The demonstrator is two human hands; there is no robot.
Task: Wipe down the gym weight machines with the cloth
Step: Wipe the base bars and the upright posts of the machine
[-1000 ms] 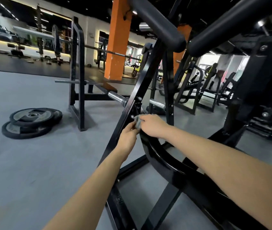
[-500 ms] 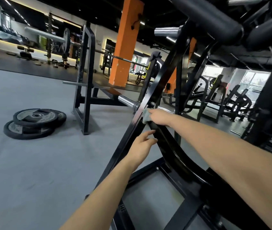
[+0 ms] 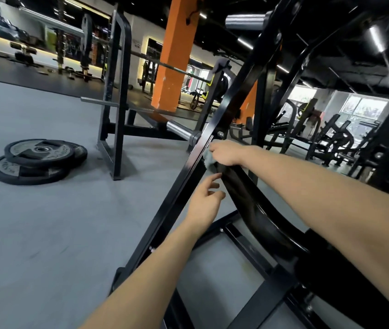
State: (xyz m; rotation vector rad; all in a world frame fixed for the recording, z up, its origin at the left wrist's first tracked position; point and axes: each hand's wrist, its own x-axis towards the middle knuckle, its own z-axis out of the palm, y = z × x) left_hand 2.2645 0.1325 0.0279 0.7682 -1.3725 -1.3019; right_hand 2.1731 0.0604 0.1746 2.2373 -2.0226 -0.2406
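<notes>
A black weight machine frame point(image 3: 179, 188) rises diagonally through the middle of the view, with a curved black bar point(image 3: 255, 205) branching off to the right. My right hand point(image 3: 226, 153) grips a small grey cloth point(image 3: 209, 160) and presses it where the curved bar meets the diagonal beam. Only a corner of the cloth shows under the fingers. My left hand point(image 3: 206, 200) hovers just below, fingers relaxed and spread, holding nothing and close to the curved bar.
Two weight plates point(image 3: 36, 160) lie stacked on the grey floor at left. A black rack point(image 3: 115, 98) with a barbell stands behind them. An orange pillar point(image 3: 172, 58) is further back. More machines point(image 3: 326, 138) crowd the right side. A chrome peg point(image 3: 179, 129) sticks out near the cloth.
My left hand let go of the cloth and dropped below it, fingers opening. The right hand carried the cloth a little up the frame. The view tilted upward.
</notes>
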